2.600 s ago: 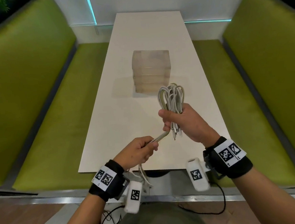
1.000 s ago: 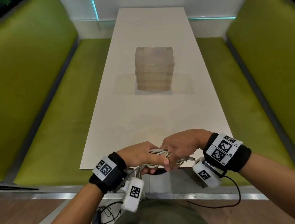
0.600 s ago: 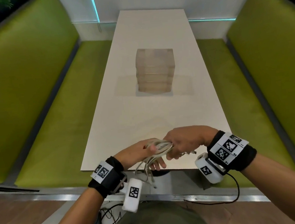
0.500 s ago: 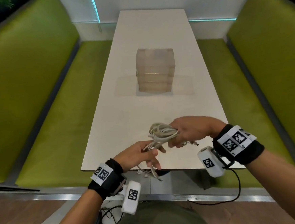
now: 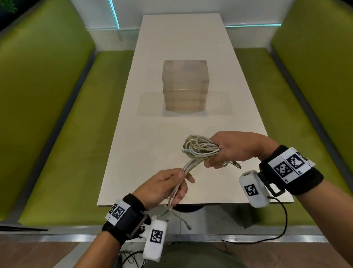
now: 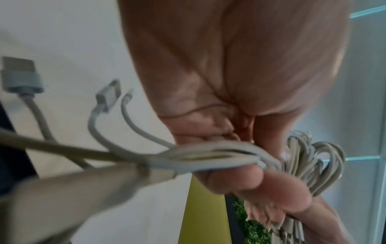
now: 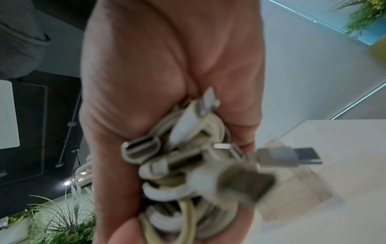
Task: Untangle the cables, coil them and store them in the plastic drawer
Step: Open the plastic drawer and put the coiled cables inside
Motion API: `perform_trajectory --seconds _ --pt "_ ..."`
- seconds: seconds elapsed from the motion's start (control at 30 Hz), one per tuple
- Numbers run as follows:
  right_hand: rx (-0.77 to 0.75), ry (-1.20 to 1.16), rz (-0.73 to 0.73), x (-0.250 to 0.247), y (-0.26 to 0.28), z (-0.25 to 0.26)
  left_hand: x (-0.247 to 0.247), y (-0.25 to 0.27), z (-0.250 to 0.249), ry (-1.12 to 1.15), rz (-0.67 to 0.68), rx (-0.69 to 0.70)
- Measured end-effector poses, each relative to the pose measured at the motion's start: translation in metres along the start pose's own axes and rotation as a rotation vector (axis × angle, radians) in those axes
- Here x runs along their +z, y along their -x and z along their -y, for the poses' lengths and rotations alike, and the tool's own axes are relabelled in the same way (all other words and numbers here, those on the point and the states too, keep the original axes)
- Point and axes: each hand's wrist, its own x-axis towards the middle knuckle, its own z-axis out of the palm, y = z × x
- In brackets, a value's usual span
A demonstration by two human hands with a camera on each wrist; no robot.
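The right hand [image 5: 234, 148], right of centre in the lower half of the head view, is clenched around a bunch of looped cables [image 5: 197, 148], whose loops stick out to the left of its knuckles. The left hand [image 5: 165, 186], lower and left of it, has thumb and fingers closed on the strands running down from that bunch; the loose ends hang below the hand, past the near table edge.

Two green benches [image 5: 49, 114] fill the left and right sides of the frame. Between them a long white table [image 5: 180, 38] runs from the lower middle up to the top centre. The translucent plastic drawer [image 5: 185, 86] unit stands upright at the table's centre, well apart from both hands, its tiers stacked and pushed in.

In the right wrist view, several plugs [image 7: 288, 156] poke out of the fist at the centre. In the left wrist view, three connector ends [image 6: 19, 74] stand at the left.
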Motion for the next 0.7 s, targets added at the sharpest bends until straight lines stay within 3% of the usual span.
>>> perform_trajectory --seconds 0.13,0.27,0.37,0.6,0.7 --pt "0.005 -0.02 -0.067 -0.001 0.0 0.001 0.005 -0.005 0.0 0.083 -0.088 0.104" --pt "0.009 -0.151 -0.196 0.011 -0.009 -0.001 0.012 -0.016 -0.01 0.145 -0.373 0.164" --pt "0.045 -0.294 -0.332 0.031 -0.019 -0.001 0.019 -0.023 -0.015 0.174 -0.499 0.172" --pt "0.079 -0.206 -0.429 0.08 -0.041 0.005 0.023 -0.03 -0.019 0.444 -0.589 0.15" --pt "0.124 -0.158 -0.398 0.081 -0.045 0.007 0.023 -0.03 -0.019 0.5 -0.611 0.135"
